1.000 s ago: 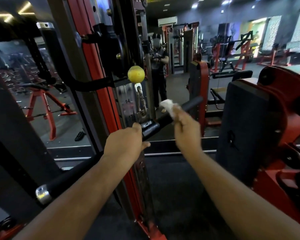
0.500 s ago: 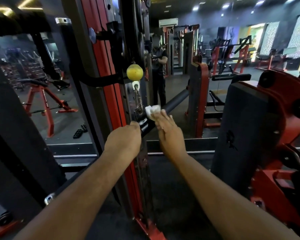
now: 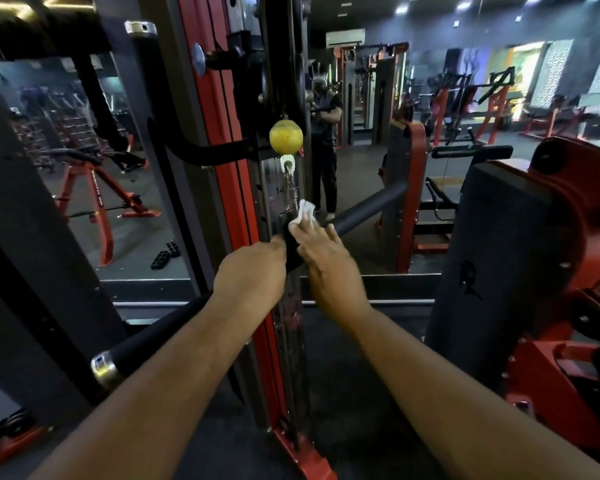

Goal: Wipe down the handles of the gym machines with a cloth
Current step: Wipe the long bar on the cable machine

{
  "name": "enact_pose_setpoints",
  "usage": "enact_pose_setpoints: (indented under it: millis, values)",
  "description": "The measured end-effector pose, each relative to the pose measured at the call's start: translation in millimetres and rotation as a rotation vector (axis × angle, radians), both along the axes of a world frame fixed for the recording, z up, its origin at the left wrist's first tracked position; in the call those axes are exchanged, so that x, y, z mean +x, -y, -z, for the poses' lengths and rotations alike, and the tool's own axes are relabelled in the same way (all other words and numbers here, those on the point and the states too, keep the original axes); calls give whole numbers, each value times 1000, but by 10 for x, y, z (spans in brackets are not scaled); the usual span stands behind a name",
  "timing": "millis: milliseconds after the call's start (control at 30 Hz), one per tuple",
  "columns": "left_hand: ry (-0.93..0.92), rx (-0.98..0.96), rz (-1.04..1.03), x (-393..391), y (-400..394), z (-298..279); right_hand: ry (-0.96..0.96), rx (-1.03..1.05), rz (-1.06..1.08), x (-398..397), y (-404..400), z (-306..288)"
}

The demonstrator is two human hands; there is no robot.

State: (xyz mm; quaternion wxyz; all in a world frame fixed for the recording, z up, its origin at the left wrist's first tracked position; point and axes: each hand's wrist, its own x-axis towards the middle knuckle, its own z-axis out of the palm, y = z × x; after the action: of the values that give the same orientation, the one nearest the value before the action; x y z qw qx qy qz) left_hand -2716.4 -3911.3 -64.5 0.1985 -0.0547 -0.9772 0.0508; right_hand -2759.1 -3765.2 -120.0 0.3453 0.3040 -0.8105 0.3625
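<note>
A long black bar handle (image 3: 368,207) with a chrome end cap (image 3: 103,367) hangs from the cable of a red and black machine (image 3: 222,133), running from lower left to upper right. My left hand (image 3: 250,271) grips the bar near its middle. Just to its right, my right hand (image 3: 323,252) holds a small white cloth (image 3: 303,212) and presses it on the bar's centre bracket. The bar between my hands is mostly hidden.
A yellow ball stopper (image 3: 286,136) sits on the cable above the bar. A black padded red machine (image 3: 520,258) stands close on the right. A mirror (image 3: 361,133) behind reflects a person and other gym machines.
My right hand has slid the cloth left along the bar, from its right grip to the centre bracket beside my left hand. The bar has tilted a little.
</note>
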Motion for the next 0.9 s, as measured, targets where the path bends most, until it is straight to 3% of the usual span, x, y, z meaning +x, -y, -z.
enact_pose_setpoints:
  millis: [167, 300, 367, 500, 633, 700, 800, 900]
  values:
    - [3, -23, 5, -29, 31, -22, -109, 185, -11, 29, -182, 394]
    - [3, 1, -16, -78, 74, 2, 23, -48, 116, -75, -389, 347]
    - [5, 8, -2, -82, 37, 19, -52, -94, 66, -74, -290, 198]
    - [40, -24, -9, -88, -44, 10, -187, 177, -49, -71, -35, 126]
    - [16, -11, 17, -78, -62, 2, -243, 204, 72, -151, -231, 304]
    - [9, 2, 19, -80, -37, 6, -220, 202, 127, -194, -363, 379]
    - [3, -4, 13, -87, -41, 4, -31, 64, 234, -287, -431, 312]
    - [-8, 9, 23, -74, -104, 10, 10, 4, 181, -163, -202, 208]
